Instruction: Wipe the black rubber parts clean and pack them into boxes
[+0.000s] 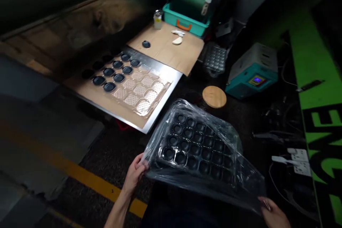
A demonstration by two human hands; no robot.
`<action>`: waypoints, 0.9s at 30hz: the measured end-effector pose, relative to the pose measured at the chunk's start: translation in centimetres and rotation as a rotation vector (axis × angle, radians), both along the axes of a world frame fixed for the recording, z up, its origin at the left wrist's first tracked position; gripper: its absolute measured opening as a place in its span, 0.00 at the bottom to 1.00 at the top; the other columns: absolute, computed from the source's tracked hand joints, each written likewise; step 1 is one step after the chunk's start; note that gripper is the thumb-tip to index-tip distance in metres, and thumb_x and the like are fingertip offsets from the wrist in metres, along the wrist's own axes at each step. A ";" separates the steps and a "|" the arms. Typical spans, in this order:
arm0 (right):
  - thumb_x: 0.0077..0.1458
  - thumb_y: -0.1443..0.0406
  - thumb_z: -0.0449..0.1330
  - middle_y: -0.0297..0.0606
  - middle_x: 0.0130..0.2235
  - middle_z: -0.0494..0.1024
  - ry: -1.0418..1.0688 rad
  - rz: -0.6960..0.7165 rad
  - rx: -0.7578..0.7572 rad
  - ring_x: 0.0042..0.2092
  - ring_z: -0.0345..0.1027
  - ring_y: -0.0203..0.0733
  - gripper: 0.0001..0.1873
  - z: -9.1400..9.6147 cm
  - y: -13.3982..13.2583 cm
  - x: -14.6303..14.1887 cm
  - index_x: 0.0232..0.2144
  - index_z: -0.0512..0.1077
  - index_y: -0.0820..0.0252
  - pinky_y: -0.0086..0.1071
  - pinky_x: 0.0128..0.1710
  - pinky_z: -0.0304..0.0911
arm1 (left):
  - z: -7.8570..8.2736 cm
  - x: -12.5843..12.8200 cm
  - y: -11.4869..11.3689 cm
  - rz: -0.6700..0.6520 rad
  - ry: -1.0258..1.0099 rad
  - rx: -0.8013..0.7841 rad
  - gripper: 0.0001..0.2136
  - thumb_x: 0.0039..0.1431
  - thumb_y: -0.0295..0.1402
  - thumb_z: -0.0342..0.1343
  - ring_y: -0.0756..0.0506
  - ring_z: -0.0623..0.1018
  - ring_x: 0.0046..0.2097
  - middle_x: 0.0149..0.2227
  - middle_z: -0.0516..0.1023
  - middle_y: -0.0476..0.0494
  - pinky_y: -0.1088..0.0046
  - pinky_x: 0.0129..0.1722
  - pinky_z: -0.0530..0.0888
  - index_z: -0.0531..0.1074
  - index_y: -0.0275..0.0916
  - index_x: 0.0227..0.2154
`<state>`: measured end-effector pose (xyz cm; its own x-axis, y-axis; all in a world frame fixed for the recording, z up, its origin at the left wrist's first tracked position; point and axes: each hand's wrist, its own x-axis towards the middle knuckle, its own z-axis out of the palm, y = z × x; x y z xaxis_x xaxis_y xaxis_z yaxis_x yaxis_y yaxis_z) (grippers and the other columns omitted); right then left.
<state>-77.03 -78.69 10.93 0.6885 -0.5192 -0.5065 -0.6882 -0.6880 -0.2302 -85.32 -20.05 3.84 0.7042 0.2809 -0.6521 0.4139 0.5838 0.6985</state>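
Observation:
A clear plastic bag (203, 142) holds a blister tray filled with dark round parts. My left hand (135, 174) grips the bag's near left corner, fingers closed on the plastic. At the bag's near right corner my right hand (274, 213) pinches the edge. The bag is held tilted above the dark floor in front of me.
A metal sheet (162, 99) bears a second clear tray (133, 85) partly filled with dark discs. Behind it lie cardboard (171, 51), a small bottle (157, 19) and a teal crate (184, 21). A wooden disc (214, 96), a teal device (252, 71) and cables (283, 128) sit to the right.

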 end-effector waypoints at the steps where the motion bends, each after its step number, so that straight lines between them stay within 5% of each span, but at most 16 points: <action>1: 0.36 0.53 0.61 0.44 0.42 0.81 -0.049 -0.019 -0.010 0.46 0.75 0.61 0.23 -0.3 -1.0 0.7 0.37 0.77 0.54 0.51 0.48 0.69 | 0.6 0.6 0.4 -0.106 0.046 0.052 0.31 0.44 0.45 0.68 0.48 0.72 0.32 0.33 0.76 0.48 0.76 0.31 0.67 0.68 0.37 0.50; 5: 0.33 0.53 0.64 0.47 0.48 0.79 -0.269 -0.121 0.255 0.55 0.70 0.61 0.21 -1.5 -2.8 3.9 0.31 0.74 0.58 0.46 0.58 0.64 | 3.4 3.6 1.9 -0.431 0.243 0.578 0.28 0.45 0.56 0.61 0.38 0.76 0.40 0.35 0.79 0.42 0.67 0.40 0.69 0.76 0.35 0.38; 7: 0.35 0.54 0.67 0.47 0.52 0.77 -0.366 -0.120 0.447 0.58 0.68 0.59 0.18 -2.0 -2.7 5.6 0.24 0.67 0.58 0.45 0.60 0.61 | 5.1 5.0 2.3 -0.414 0.313 0.823 0.27 0.47 0.58 0.55 0.35 0.76 0.40 0.34 0.79 0.41 0.64 0.41 0.69 0.78 0.36 0.34; 9: 0.39 0.54 0.68 0.48 0.56 0.74 -0.429 -0.090 0.592 0.60 0.65 0.57 0.22 -2.4 -2.6 7.2 0.20 0.61 0.59 0.44 0.62 0.60 | 6.6 6.1 2.0 -0.243 0.282 1.001 0.27 0.48 0.56 0.54 0.35 0.76 0.45 0.41 0.80 0.40 0.63 0.46 0.69 0.78 0.37 0.38; 12: 0.42 0.51 0.68 0.51 0.58 0.71 -0.457 -0.038 0.669 0.58 0.67 0.57 0.23 -3.0 -2.8 9.5 0.22 0.61 0.60 0.45 0.59 0.63 | 7.9 7.3 0.4 0.018 0.137 0.934 0.27 0.49 0.50 0.59 0.37 0.75 0.52 0.50 0.78 0.41 0.65 0.52 0.69 0.75 0.40 0.49; 15: 0.44 0.48 0.66 0.51 0.56 0.71 -0.482 0.215 0.427 0.55 0.68 0.56 0.24 -3.7 -1.6 12.1 0.35 0.71 0.60 0.49 0.57 0.64 | 8.1 8.3 -1.4 0.191 0.182 0.545 0.31 0.41 0.45 0.65 0.38 0.79 0.44 0.41 0.81 0.39 0.67 0.44 0.74 0.74 0.37 0.49; 17: 0.50 0.48 0.62 0.49 0.56 0.70 -0.535 0.470 0.231 0.57 0.65 0.54 0.29 -4.0 1.3 14.3 0.48 0.71 0.60 0.49 0.60 0.60 | 8.5 8.7 -2.1 0.200 0.217 0.393 0.30 0.35 0.42 0.68 0.40 0.79 0.38 0.35 0.81 0.39 0.70 0.37 0.74 0.75 0.33 0.44; 20: 0.61 0.53 0.54 0.46 0.59 0.68 -0.517 0.743 0.176 0.59 0.62 0.49 0.25 -4.1 8.8 18.2 0.55 0.68 0.60 0.43 0.62 0.58 | 10.0 9.0 -2.3 0.029 0.233 0.426 0.29 0.32 0.42 0.70 0.43 0.77 0.33 0.33 0.80 0.40 0.74 0.30 0.70 0.76 0.32 0.40; 24: 0.60 0.59 0.58 0.43 0.62 0.66 -0.473 0.874 0.227 0.61 0.59 0.51 0.26 -4.4 19.9 23.7 0.59 0.65 0.57 0.43 0.61 0.55 | 13.5 9.3 -2.1 -0.180 0.241 0.692 0.28 0.36 0.47 0.70 0.44 0.75 0.33 0.33 0.80 0.42 0.74 0.31 0.69 0.76 0.33 0.38; 27: 0.56 0.64 0.60 0.48 0.65 0.61 -0.409 0.905 0.249 0.62 0.57 0.56 0.34 -5.1 25.5 26.8 0.64 0.60 0.59 0.45 0.60 0.54 | 15.7 9.6 -1.9 -0.162 0.182 0.830 0.24 0.41 0.51 0.69 0.42 0.77 0.39 0.39 0.81 0.41 0.73 0.37 0.71 0.73 0.36 0.31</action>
